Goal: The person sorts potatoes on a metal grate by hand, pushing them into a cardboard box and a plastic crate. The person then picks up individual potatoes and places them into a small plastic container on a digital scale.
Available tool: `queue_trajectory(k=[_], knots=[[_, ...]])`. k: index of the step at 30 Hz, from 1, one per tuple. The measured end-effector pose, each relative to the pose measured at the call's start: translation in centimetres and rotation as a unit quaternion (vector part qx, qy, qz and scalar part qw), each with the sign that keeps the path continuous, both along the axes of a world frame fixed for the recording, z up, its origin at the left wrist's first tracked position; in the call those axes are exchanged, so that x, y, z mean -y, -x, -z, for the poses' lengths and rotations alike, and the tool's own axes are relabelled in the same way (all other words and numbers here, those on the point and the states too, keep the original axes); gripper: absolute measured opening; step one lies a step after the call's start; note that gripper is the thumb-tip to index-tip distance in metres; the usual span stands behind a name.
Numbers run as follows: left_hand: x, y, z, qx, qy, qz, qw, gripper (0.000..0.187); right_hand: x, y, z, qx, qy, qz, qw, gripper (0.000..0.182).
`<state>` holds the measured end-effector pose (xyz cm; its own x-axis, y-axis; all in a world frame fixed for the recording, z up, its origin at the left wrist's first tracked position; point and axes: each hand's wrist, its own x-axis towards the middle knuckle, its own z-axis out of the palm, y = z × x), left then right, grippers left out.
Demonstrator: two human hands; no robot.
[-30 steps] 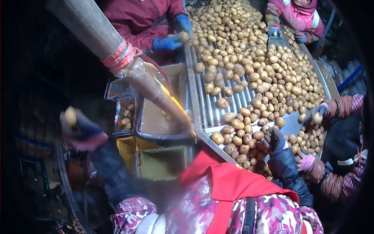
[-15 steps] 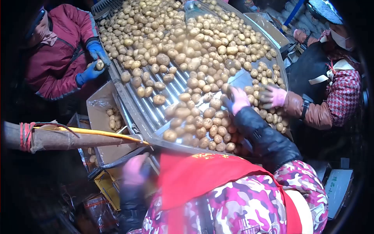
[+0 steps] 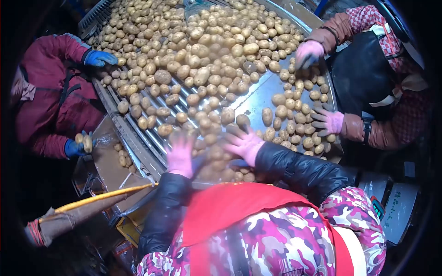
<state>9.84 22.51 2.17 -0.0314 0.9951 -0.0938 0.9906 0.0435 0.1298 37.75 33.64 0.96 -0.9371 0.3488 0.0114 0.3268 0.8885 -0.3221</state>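
Observation:
My left hand (image 3: 181,155), in a pink glove with dark fingertips, is over the near edge of the potato pile, fingers spread and slightly blurred. My right hand (image 3: 245,145), gloved the same way, lies spread at the right side of the same potatoes (image 3: 216,158). Neither hand holds a potato that I can make out. Between and beyond the hands, potatoes cover the ribbed metal rollers (image 3: 156,103). A bare metal plate (image 3: 255,99) shows beyond my right hand.
A person in maroon (image 3: 50,101) at the left holds potatoes in one blue glove. Opposite, a co-worker in a dark apron (image 3: 361,69) has both gloved hands at the right-hand potatoes. A box (image 3: 108,152) and a pole with yellow cable (image 3: 87,207) are at lower left.
My left hand has come up from the lower left onto the potatoes. My right hand has moved left and nearer. The view has shifted, and both co-workers' hands have moved apart.

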Motion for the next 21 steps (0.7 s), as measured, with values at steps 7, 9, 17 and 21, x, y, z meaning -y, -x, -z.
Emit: queue_trajectory(k=[7, 9, 17, 21], knots=[[1.8, 3.7, 1.9, 0.037, -0.069, -0.149, 0.986, 0.075, -9.3, 0.6, -2.8, 0.003, -0.028, 0.245, 0.969, 0.075], [2.9, 2.5, 2.0, 0.017, -0.038, -0.134, 0.990, 0.083, -12.6, 3.4, -2.5, -0.076, -0.027, 0.202, 0.976, 0.067], [3.0, 2.8, 0.7, 0.119, -0.134, -0.047, 0.983, 0.063, -20.3, 17.9, -3.5, 0.116, -0.020, 0.182, 0.976, 0.037], [2.5, 0.7, -1.0, 0.333, -0.175, -0.072, 0.924, 0.056, -19.7, 16.6, -5.2, 0.169, 0.085, 0.175, 0.966, 0.044]])
